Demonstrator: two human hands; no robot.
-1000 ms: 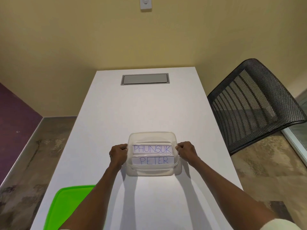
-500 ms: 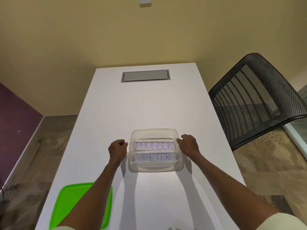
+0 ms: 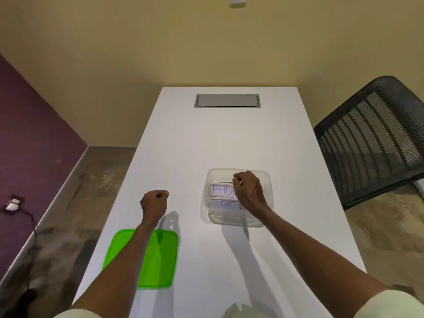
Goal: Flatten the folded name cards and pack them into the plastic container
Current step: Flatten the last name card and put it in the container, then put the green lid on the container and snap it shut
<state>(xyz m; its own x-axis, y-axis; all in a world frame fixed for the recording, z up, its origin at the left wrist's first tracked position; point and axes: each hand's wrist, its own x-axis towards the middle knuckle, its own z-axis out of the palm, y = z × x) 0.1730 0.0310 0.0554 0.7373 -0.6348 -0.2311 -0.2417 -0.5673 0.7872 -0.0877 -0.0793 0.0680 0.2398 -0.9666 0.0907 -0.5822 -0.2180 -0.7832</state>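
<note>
Clear plastic container (image 3: 237,198) on the white desk (image 3: 206,138), holding two name cards (image 3: 221,190) laid flat so both fit. Right hand (image 3: 249,191), curled shut, hovers over them (contact unclear). Left hand (image 3: 154,203), an empty loose fist, hangs above the green lid (image 3: 146,258), near the desk's left edge; the far desk lies open.

There is a single view, worn on the person's head, looking forward and steeply down along the white counter (image 3: 206,138) from its near end. It faces the yellow wall at the top of the frame. Both forearms enter from the bottom edge, close to the lens. Wide-angle bending shows at the edges, where the floor appears lower left and lower right.
</note>
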